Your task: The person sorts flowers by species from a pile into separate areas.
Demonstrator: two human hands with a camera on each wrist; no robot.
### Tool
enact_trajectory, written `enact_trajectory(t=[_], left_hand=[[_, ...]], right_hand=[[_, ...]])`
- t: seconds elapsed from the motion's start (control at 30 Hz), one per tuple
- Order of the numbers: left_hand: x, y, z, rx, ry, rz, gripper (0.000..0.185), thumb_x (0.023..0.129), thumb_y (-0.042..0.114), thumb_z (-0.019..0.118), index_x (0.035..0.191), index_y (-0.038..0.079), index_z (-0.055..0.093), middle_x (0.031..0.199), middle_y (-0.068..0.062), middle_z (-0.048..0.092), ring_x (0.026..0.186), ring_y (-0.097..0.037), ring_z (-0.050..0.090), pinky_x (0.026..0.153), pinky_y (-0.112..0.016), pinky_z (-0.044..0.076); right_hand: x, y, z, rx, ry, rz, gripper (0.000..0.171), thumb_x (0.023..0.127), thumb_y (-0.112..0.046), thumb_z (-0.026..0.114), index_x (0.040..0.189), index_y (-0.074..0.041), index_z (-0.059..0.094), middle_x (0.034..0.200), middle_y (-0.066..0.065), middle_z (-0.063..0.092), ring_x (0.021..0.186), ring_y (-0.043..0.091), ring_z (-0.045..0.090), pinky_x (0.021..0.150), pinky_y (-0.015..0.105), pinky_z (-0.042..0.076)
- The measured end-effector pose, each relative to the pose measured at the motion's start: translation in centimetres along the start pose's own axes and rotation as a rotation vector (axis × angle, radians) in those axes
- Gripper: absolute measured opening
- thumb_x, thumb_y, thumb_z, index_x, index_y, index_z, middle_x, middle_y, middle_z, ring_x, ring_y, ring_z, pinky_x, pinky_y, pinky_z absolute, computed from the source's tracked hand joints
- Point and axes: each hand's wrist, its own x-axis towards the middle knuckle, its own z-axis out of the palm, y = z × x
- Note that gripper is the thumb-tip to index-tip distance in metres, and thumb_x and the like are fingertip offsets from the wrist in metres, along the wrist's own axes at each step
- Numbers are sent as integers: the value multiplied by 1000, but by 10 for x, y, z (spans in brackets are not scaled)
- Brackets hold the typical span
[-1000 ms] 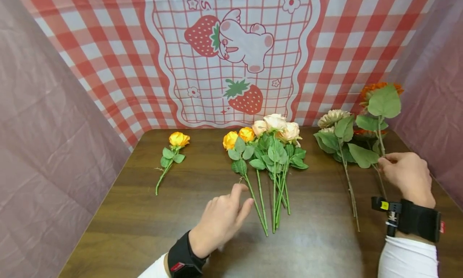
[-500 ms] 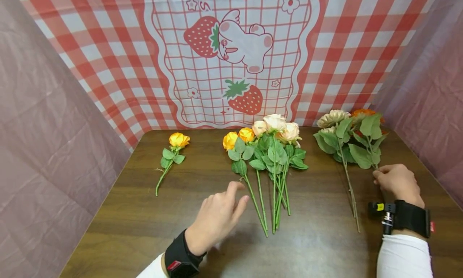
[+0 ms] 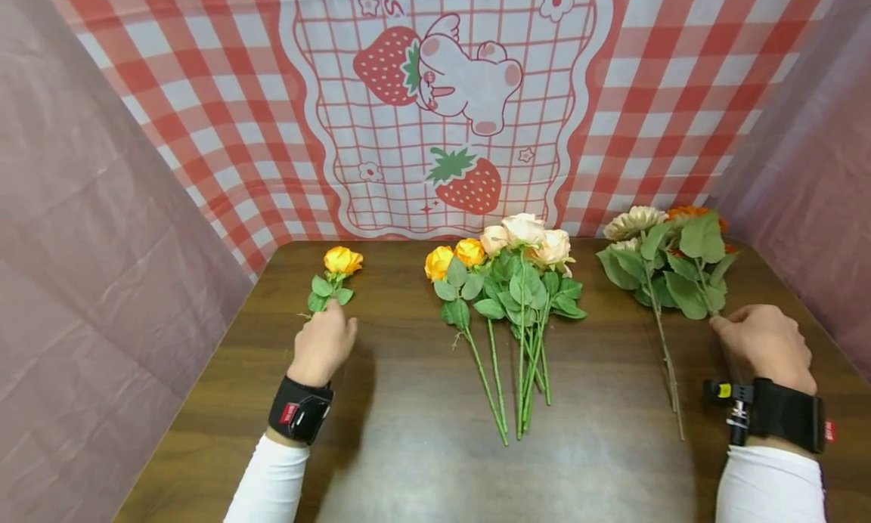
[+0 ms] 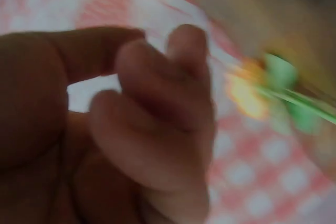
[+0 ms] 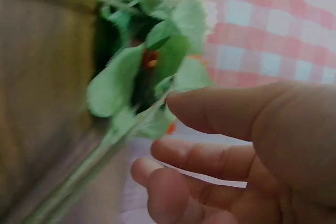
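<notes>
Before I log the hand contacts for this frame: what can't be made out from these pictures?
- Head view: the left hand covers the single orange rose stem; a grip cannot be told.
- Left wrist view: motion blur smears the fingers and rose.
- Head view: the right hand hides the stem of the orange flower stalk.
- Right wrist view: blurred; the thumb and stalk look apart, contact unclear.
</notes>
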Motion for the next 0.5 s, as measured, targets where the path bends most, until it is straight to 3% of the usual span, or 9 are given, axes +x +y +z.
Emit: enact_trajectory(t=[0.1, 0.2, 0.5], left_hand=[[11, -28, 7, 55, -124, -131, 36, 95, 20, 56, 105, -15, 55, 99, -38, 64, 86, -52, 66, 69, -60, 53], [15, -44, 14, 80, -178, -200, 35, 94, 13, 52, 109, -19, 55, 105, -38, 63, 92, -52, 65, 74, -60, 52], [21, -59, 23, 69, -103, -259, 22, 94, 3, 41, 102, -15, 50, 100, -39, 64, 90, -53, 66, 73, -61, 52]], right_hand=[[-5, -12, -3, 14, 59, -19, 60, 99, -44, 46, 126, 8, 55, 121, 39, 52, 95, 56, 55, 63, 53, 44], [-10, -27, -5, 29, 119, -65, 57, 100, -42, 45, 127, 7, 55, 118, 37, 55, 91, 51, 58, 61, 52, 43], [-28, -81, 2, 24, 273, -228, 45, 100, -36, 48, 119, 1, 63, 105, 28, 65, 79, 44, 62, 54, 46, 42]])
